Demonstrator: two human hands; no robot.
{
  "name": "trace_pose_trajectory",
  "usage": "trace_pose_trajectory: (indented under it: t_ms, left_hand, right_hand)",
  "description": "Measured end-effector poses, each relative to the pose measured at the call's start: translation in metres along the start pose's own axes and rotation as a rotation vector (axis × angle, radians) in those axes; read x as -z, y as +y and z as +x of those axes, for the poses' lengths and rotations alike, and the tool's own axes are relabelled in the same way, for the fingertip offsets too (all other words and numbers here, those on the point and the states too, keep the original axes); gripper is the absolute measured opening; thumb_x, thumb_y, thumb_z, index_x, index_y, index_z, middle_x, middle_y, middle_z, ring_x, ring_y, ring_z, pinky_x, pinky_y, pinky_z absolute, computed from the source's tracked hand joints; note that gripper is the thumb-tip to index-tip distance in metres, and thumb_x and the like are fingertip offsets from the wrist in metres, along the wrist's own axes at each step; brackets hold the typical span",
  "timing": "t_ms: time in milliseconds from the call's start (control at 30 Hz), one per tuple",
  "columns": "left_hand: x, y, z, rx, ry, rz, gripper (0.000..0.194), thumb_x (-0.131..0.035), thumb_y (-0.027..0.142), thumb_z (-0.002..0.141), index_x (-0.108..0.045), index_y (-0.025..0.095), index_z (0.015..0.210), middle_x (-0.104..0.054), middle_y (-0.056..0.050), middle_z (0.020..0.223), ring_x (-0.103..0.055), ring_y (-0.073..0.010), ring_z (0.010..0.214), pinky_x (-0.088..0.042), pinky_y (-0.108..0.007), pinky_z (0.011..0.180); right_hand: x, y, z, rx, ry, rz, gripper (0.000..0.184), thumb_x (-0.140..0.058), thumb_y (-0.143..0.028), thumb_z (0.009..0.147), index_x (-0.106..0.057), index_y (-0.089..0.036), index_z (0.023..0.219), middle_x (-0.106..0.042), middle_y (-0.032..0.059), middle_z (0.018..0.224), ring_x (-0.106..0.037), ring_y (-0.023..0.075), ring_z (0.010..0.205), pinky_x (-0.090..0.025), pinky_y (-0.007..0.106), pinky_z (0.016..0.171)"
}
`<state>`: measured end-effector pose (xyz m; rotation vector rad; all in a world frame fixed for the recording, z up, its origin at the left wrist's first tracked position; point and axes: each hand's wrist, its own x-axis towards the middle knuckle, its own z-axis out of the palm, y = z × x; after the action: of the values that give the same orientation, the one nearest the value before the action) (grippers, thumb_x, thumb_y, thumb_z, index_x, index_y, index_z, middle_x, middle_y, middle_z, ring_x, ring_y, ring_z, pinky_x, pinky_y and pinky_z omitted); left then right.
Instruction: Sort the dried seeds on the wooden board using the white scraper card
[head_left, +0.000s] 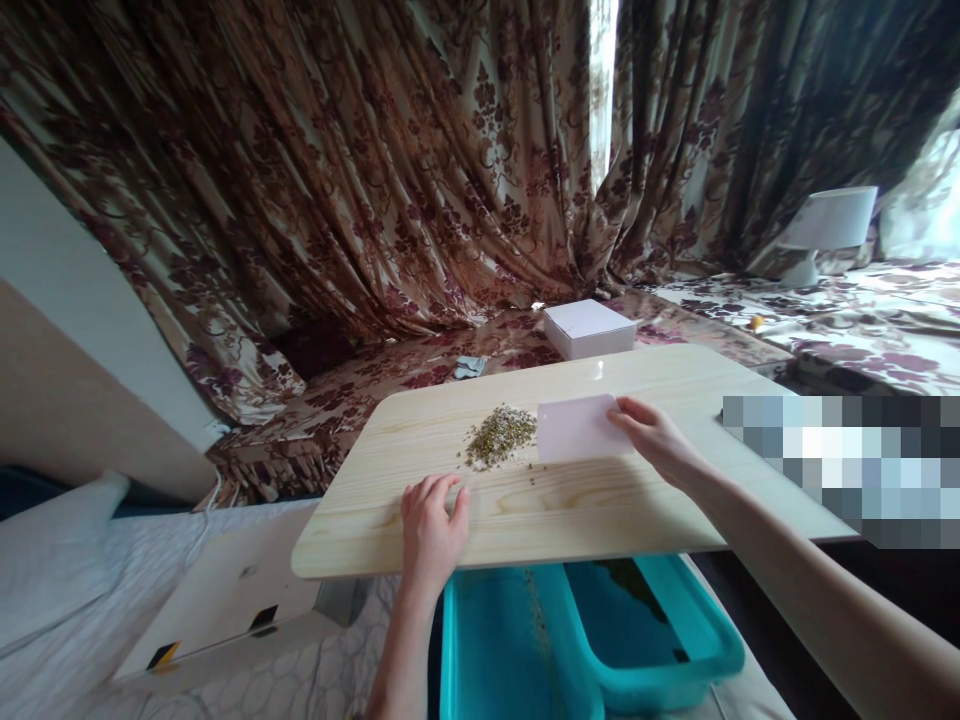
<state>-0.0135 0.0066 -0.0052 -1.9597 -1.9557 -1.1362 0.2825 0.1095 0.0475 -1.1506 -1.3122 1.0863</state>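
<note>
A heap of small green and whitish grains lies on the pale wooden tabletop, with a few loose bits scattered around it. My right hand grips the right end of a thin white sheet. The sheet's left edge comes up to the right side of the heap; whether it touches cannot be made out. My left hand rests on the wood near the front edge, left of and nearer than the heap. Its fingers are slightly bent and the thumb stands apart, with nothing in it.
Below the table's front edge sit two turquoise plastic tubs, side by side. Behind the tabletop are a white box and a folded grey cloth. A flat white carton lies at left. A lamp stands at far right.
</note>
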Motion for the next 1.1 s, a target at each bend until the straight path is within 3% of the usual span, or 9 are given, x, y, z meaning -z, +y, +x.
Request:
trace_pose_trajectory:
  t_ms: [167,500,767,1100]
  left_hand:
    - [0.0,0.0,-0.001,-0.006,-0.001,0.001,0.018,-0.051,0.03,0.089,-0.065,0.021,0.095,-0.071,-0.007,0.1,-0.063,-0.0234,0.098,-0.04,-0.045,0.097]
    - [0.001,0.002,-0.001,0.005,0.008,0.0,0.018,-0.051,0.029,0.089,-0.066,0.021,0.094,-0.071,-0.007,0.1,-0.063,-0.0236,0.098,-0.041,-0.044,0.097]
    - [0.002,0.001,0.0,0.005,-0.001,0.006,0.018,-0.052,0.029,0.087,-0.066,0.022,0.094,-0.071,-0.007,0.099,-0.063,-0.0232,0.098,-0.041,-0.044,0.098]
    - [0.002,0.001,0.0,0.001,-0.005,0.003,0.018,-0.051,0.029,0.087,-0.066,0.022,0.094,-0.071,-0.007,0.099,-0.063,-0.0225,0.098,-0.041,-0.043,0.098]
  right_hand:
    - [-0.002,0.001,-0.006,0.004,-0.05,-0.012,0.017,-0.062,-0.035,0.068,-0.063,-0.02,0.075,-0.067,0.0028,0.076,-0.057,0.018,0.072,-0.044,0.027,0.064]
    - [-0.02,0.004,0.005,-0.003,-0.023,-0.005,0.014,-0.06,-0.034,0.067,-0.061,-0.021,0.073,-0.066,0.0025,0.075,-0.058,0.0179,0.073,-0.044,0.027,0.066]
    - [-0.012,-0.001,-0.004,-0.033,-0.064,0.014,0.019,-0.063,-0.035,0.067,-0.065,-0.02,0.078,-0.067,0.0029,0.075,-0.056,0.0165,0.067,-0.042,0.026,0.059]
    - [0.002,0.004,-0.009,-0.029,-0.045,-0.01,0.016,-0.064,-0.035,0.068,-0.064,-0.021,0.074,-0.066,0.0025,0.073,-0.057,0.0185,0.071,-0.043,0.028,0.063]
